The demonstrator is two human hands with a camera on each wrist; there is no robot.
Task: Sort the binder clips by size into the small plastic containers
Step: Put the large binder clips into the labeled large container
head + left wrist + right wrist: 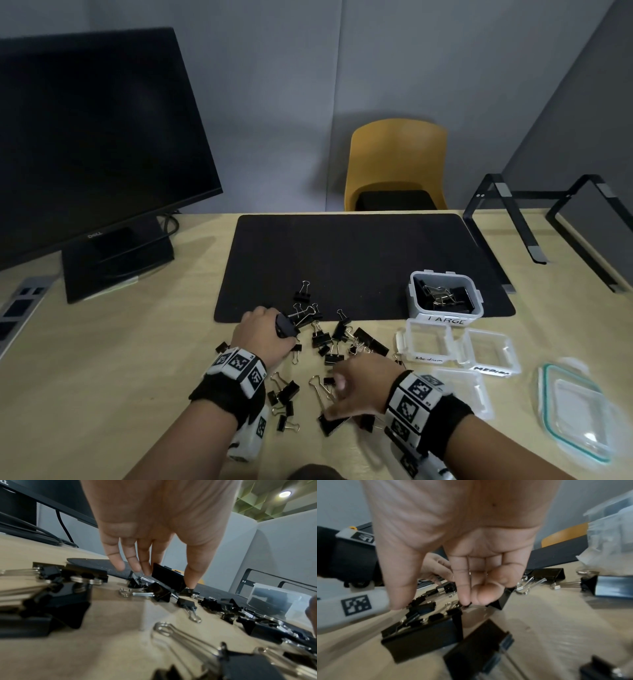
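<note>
Several black binder clips (329, 346) of mixed sizes lie scattered on the wooden desk (120, 377) at the near edge of a black mat (359, 260). My left hand (279, 330) pinches a large black clip (164, 574) between thumb and fingers at the pile's left side. My right hand (337, 401) reaches down into the near clips, fingers curled, index fingertip on a clip's wire handle (453, 603), thumb held apart. Another large clip (334, 424) lies just below it. The tub labelled LARGE (445, 320) holds several big clips. The tub labelled Medium (426, 341) holds none.
Two more clear tubs (486, 349) (462, 390) and a teal-rimmed lid (575, 411) lie at the right. A monitor (96, 137) stands at the back left, a black laptop stand (534, 212) at the back right, and a yellow chair (394, 164) behind the desk.
</note>
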